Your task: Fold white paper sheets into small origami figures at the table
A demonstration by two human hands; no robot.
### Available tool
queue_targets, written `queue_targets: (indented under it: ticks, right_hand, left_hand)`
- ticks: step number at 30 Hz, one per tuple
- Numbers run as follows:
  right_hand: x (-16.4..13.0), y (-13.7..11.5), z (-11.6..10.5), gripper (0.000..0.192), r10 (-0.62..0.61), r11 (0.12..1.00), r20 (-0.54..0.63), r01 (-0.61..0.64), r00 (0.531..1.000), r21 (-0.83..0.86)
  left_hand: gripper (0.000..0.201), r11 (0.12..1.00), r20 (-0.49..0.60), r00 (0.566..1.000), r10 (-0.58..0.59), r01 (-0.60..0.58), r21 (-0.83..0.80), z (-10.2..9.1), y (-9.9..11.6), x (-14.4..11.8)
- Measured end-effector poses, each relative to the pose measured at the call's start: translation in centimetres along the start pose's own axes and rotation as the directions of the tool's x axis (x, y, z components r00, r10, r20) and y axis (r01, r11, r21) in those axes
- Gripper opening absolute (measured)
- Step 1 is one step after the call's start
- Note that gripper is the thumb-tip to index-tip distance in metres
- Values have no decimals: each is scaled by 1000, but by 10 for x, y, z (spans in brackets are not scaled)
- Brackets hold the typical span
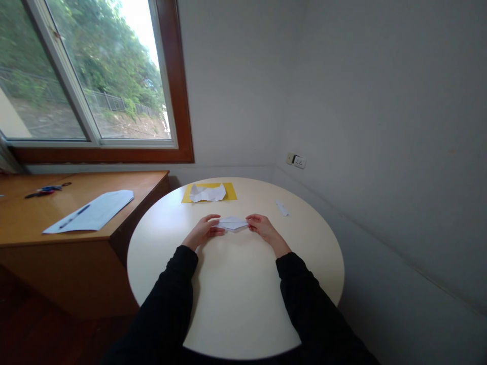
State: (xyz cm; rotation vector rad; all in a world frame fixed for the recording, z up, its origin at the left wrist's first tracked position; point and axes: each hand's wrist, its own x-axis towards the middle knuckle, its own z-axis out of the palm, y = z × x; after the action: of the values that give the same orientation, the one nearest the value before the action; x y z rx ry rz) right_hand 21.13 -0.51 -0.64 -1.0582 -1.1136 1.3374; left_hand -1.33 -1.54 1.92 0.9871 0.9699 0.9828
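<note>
A folded white paper [233, 223], long and pointed toward both ends, is held level just over the round table [239, 294]. My left hand [204, 230] grips its left end, thumb and fingers closed around the tip. At the opposite end, my right hand [262, 226] pinches the right tip. A crease line runs along the paper between the hands. Beyond them, a creased white sheet [207, 193] lies on a yellow sheet [230, 191]. A small white paper strip [282, 208] rests to the right of my right hand.
A wooden desk [87, 218] stands at the left, bearing stacked white papers [108, 205] with a dark pen [74, 216] on top. Scissors [47, 190] lie farther back. Walls close in behind and to the right, with a socket [300, 162]. A window [110, 71] is upper left.
</note>
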Motion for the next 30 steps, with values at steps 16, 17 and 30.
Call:
queue_targets:
  ticks: [16,17,30]
  right_hand:
    - [1,-2,11,21,-66,997,-49,68,997,26]
    - [-1,-3,12,21,-57,998,-52,59,997,32]
    - [-22,-18,22,81,-23,1000,160,26,987,-17]
  left_hand:
    - [26,987,-165,974,155,-159,-10,12,-4,2]
    - [26,985,-171,971,168,-172,-11,12,-5,2]
    - [27,969,-325,916,235,-248,0,6,-10,10]
